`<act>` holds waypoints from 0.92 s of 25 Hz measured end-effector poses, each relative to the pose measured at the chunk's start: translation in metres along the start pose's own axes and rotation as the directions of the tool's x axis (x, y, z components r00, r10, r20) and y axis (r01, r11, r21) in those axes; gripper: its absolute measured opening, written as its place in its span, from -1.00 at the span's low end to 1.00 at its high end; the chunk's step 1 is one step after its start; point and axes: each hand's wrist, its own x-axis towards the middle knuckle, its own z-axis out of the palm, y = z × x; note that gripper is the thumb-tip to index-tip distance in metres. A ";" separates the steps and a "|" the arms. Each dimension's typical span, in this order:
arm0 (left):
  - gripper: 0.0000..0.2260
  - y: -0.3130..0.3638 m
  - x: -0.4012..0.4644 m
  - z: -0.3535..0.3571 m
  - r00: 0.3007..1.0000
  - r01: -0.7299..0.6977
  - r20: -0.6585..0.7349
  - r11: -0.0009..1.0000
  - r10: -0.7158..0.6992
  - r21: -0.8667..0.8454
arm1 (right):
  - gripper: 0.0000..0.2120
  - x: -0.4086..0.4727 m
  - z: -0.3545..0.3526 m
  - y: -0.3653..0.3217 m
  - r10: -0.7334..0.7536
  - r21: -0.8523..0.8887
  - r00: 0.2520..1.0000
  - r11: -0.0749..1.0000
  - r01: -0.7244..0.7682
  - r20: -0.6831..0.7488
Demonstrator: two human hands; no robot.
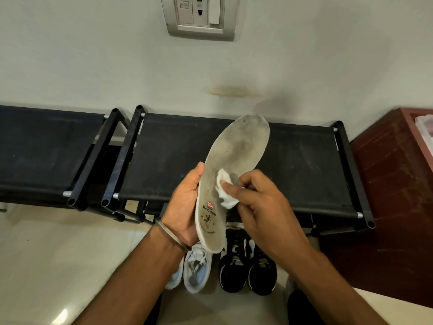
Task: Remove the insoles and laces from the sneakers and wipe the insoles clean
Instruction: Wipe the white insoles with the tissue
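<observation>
My left hand (185,205) grips a dirty white insole (236,151) by its heel end, toe pointing up and away over the rack. Printed marks and a small flag show near the heel. My right hand (262,202) presses a crumpled white wipe (223,191) against the middle of the insole. Below my hands, on the floor, stand a pair of white and light-blue sneakers (195,270) with laces in them and a pair of black sneakers (248,270), toes toward me.
Two black fabric-topped shoe racks (304,165) (42,148) stand against the white wall. A dark red cabinet (393,188) sits at the right. A wall socket plate (199,17) is above. Pale floor tiles (58,266) lie at the left.
</observation>
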 end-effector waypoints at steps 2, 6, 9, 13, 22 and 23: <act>-0.47 -0.001 0.001 -0.001 0.998 -0.017 -0.056 0.995 0.022 0.095 | -0.68 0.003 -0.007 0.012 0.123 -0.066 0.987 0.989 -0.130 -0.108; -0.46 0.000 -0.001 0.001 1.000 0.005 -0.018 1.000 -0.005 -0.005 | -0.69 -0.003 0.001 -0.009 -0.020 0.085 0.998 0.996 0.015 0.059; -0.46 0.001 -0.001 0.000 1.000 -0.014 -0.014 1.000 0.014 -0.004 | -0.69 0.000 0.000 0.000 -0.011 0.044 1.000 0.999 0.010 0.019; -0.47 0.000 0.000 0.000 0.996 -0.031 -0.080 0.994 0.040 0.104 | -0.69 0.003 -0.007 0.010 0.102 -0.028 0.989 0.994 -0.106 -0.105; -0.49 0.002 -0.001 0.000 0.994 -0.049 -0.092 0.994 0.058 0.101 | -0.63 0.003 -0.006 0.013 0.122 -0.048 0.986 0.991 -0.128 -0.114; -0.50 0.002 -0.002 0.001 0.994 -0.039 -0.093 0.994 0.049 0.107 | -0.62 0.003 -0.005 0.012 0.125 -0.062 0.986 0.989 -0.133 -0.110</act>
